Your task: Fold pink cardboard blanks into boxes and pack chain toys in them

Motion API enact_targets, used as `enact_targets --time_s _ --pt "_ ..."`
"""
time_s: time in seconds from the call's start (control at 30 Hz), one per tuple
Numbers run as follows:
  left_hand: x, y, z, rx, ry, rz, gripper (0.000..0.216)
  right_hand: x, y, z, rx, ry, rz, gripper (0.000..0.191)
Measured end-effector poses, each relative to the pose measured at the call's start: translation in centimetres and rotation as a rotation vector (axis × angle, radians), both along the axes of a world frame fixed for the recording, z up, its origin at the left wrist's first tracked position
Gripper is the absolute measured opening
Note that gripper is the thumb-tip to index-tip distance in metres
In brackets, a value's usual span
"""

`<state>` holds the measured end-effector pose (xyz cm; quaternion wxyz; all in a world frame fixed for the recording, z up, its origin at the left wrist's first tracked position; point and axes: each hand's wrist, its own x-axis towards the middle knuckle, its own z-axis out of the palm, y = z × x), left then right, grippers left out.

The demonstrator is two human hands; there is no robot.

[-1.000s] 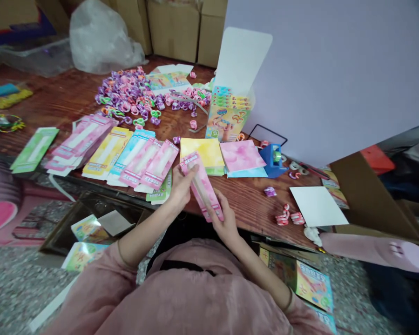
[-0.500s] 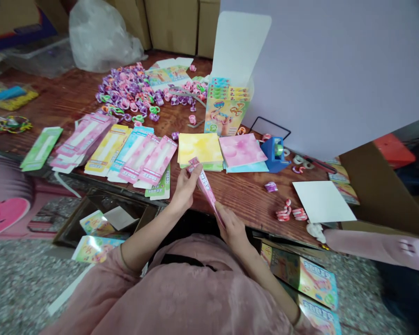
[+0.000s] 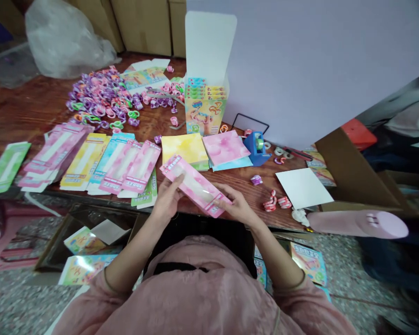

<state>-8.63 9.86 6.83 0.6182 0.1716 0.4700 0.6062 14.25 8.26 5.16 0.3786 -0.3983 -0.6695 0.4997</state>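
A pink window box [image 3: 195,185] is held between my two hands above the table's front edge, its clear window facing up. My left hand [image 3: 167,197] grips its left end, with the thumb on the window. At the lower right end, my right hand [image 3: 232,204] pinches the box with thumb and fingers. Just beyond it lie stacked yellow cards [image 3: 183,148] and pink cards [image 3: 225,148]. On the left are rows of flat boxes: pink ones [image 3: 57,149], yellow ones [image 3: 85,160], blue ones [image 3: 108,160] and green ones [image 3: 9,167].
A heap of coloured twisted rings [image 3: 99,97] lies at the back left. Beside it stands a display box [image 3: 204,109] with its lid up. A blue tape dispenser [image 3: 258,149], white card [image 3: 303,187] and pink bottle-like object [image 3: 356,224] are on the right.
The pink box has turned from edge-on to window side up. My right hand has shifted up along its end. The view has swung to the right.
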Motion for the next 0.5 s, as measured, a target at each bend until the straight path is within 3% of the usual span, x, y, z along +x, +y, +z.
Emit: enact_targets --time_s 0.07,0.13,0.2,0.23,0.3,0.37,0.5 --pt "-1.6 1.3 1.1 0.074 0.067 0.073 0.049 0.6 1.9 0.1 -0.036 0.054 0.050 0.071" --pt "-3.7 3.3 2.2 0.136 0.170 0.109 0.045 1.6 4.7 -0.1 0.055 -0.007 -0.048 0.067" --pt "-5.8 5.9 3.1 0.151 0.289 0.073 0.042 2.8 8.3 -0.5 0.261 -0.253 -0.216 0.053" --pt "-6.8 7.3 3.4 0.139 0.348 0.030 0.041 3.5 10.3 -0.6 0.353 -0.413 -0.221 0.045" --pt "-8.4 10.1 3.9 0.091 0.462 -0.092 0.037 4.7 14.0 -0.7 0.453 -0.701 -0.152 0.037" --pt "-9.5 12.7 3.9 0.032 0.573 -0.224 0.038 5.6 16.9 -0.4 0.480 -0.926 0.012 0.044" --pt "-11.1 16.3 2.9 0.061 0.950 -0.459 0.056 6.6 20.0 0.3 0.460 -1.084 0.243 0.042"
